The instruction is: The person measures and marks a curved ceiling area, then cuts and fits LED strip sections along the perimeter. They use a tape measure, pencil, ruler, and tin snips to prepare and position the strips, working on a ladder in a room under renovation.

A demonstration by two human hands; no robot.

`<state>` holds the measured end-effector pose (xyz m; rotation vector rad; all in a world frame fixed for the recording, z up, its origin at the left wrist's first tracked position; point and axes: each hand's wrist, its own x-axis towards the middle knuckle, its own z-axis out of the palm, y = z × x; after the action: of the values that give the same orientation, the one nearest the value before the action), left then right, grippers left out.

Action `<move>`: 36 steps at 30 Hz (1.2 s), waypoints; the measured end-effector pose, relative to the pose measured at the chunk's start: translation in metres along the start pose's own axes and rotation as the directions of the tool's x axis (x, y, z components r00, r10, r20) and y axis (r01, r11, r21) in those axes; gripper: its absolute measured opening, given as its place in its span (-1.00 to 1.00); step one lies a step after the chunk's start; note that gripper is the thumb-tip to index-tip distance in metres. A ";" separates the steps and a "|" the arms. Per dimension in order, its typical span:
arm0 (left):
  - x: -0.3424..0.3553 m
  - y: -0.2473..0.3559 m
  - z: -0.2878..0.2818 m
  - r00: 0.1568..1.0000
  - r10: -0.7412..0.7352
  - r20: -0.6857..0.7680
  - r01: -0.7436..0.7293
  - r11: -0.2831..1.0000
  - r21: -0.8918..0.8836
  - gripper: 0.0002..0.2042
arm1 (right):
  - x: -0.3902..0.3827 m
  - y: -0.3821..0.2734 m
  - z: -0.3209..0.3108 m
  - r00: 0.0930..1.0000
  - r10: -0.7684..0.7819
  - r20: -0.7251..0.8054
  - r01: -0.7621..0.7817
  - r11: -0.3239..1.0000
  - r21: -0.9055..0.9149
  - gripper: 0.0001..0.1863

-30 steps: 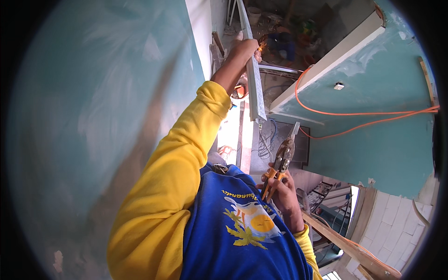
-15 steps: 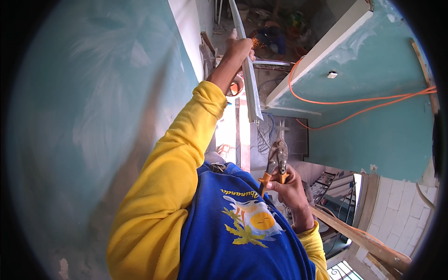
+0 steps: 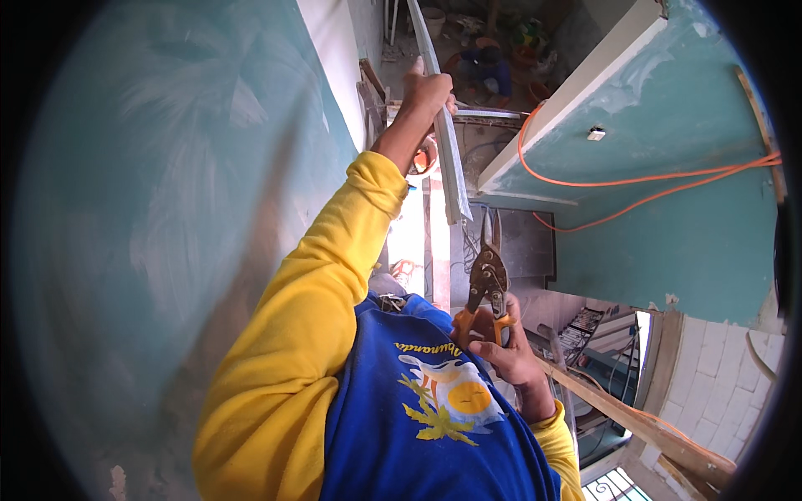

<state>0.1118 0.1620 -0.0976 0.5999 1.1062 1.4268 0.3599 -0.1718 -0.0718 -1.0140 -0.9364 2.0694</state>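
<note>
My left hand (image 3: 428, 90) is wrapped round a long, light-grey metal channel (image 3: 453, 171), which slants down from the top of the view to a cut end near the middle. In my right hand (image 3: 512, 355) are aviation snips (image 3: 488, 275) with orange handles and dark, worn metal. Their jaws point up and are spread apart, just below and right of the channel's lower end, and do not touch it. My right fingers lie around the handles, partly hidden behind them.
Green wallboard (image 3: 192, 184) rises along my left. On the right, an orange cord (image 3: 635, 181) crosses another green panel (image 3: 660, 225). A person (image 3: 493, 71) crouches far below among buckets and clutter. A wooden beam (image 3: 635, 417) runs at lower right.
The snips have turned more upright, and their jaws and handles have spread apart. My left hand and the channel have hardly moved. The sparks near the person below are gone.
</note>
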 end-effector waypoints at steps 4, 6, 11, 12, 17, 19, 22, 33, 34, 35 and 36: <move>-0.009 0.009 -0.002 0.999 0.017 -0.034 -0.016 0.999 0.029 -0.50 | 0.003 -0.001 -0.023 0.982 -0.181 -0.048 0.140 0.880 -0.453 -0.51; -0.008 0.009 -0.002 0.999 0.033 -0.027 -0.032 0.999 0.035 -0.43 | 0.001 -0.013 -0.014 0.985 -0.133 -0.115 0.067 0.889 -0.452 -0.75; -0.010 0.009 0.004 0.995 0.060 -0.079 -0.054 0.996 0.077 -0.21 | 0.000 -0.004 -0.012 0.986 -0.129 -0.105 0.014 0.692 -0.721 -0.38; -0.009 0.010 0.004 0.995 0.069 -0.078 -0.060 0.993 0.106 -0.18 | 0.001 -0.004 -0.009 0.982 -0.148 -0.117 0.008 0.654 -0.756 -0.33; -0.004 0.010 0.003 0.985 0.135 -0.105 -0.112 0.973 0.199 -0.12 | 0.002 -0.001 -0.005 0.962 -0.231 -0.143 0.018 0.578 -0.816 -0.27; 0.000 0.007 0.001 0.978 0.171 -0.116 -0.141 0.963 0.230 -0.11 | 0.001 -0.007 0.002 0.944 -0.294 -0.148 0.011 0.477 -0.879 -0.26; 0.001 0.006 0.005 0.970 0.200 -0.139 -0.159 0.952 0.263 -0.12 | -0.002 -0.006 0.004 0.916 -0.368 -0.160 0.010 0.421 -0.907 -0.25; 0.009 -0.022 0.010 0.911 0.376 -0.169 -0.288 0.873 0.393 -0.20 | -0.007 -0.012 0.015 0.892 -0.323 -0.317 -0.140 0.469 -0.872 -0.24; 0.012 -0.027 0.010 0.907 0.387 -0.166 -0.297 0.867 0.401 -0.21 | -0.007 -0.013 0.016 0.890 -0.321 -0.322 -0.151 0.460 -0.875 -0.24; 0.016 -0.030 0.010 0.902 0.401 -0.162 -0.308 0.859 0.409 -0.21 | -0.007 -0.014 0.017 0.885 -0.302 -0.354 -0.187 0.464 -0.866 -0.24; 0.014 -0.031 0.013 0.906 0.393 -0.159 -0.304 0.864 0.401 -0.21 | -0.007 -0.016 0.020 0.877 -0.282 -0.389 -0.226 0.472 -0.852 -0.24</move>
<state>0.1346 0.1746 -0.1225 0.9576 1.5335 1.6456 0.3502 -0.1750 -0.0474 -1.9094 -1.7766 1.0338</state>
